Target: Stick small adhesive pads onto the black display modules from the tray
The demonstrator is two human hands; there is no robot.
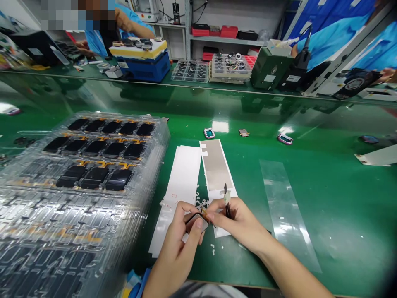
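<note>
My left hand (181,231) pinches a small dark square screen module (197,221) between thumb and fingers, just above the green table's near edge. My right hand (235,221) touches the module's orange flex tail with its fingertips and grips black tweezers (226,198) that stick up, a small white label on their shaft. Under both hands lie white backing sheets (182,174) and a grey sticker sheet (215,165), with little white scraps scattered about.
A tall stack of clear trays (93,165) filled with dark modules stands to the left. A clear film strip (285,207) lies to the right. Small modules (209,133) lie mid-table. Across the table are trays, a blue box (145,66), machines and co-workers in blue.
</note>
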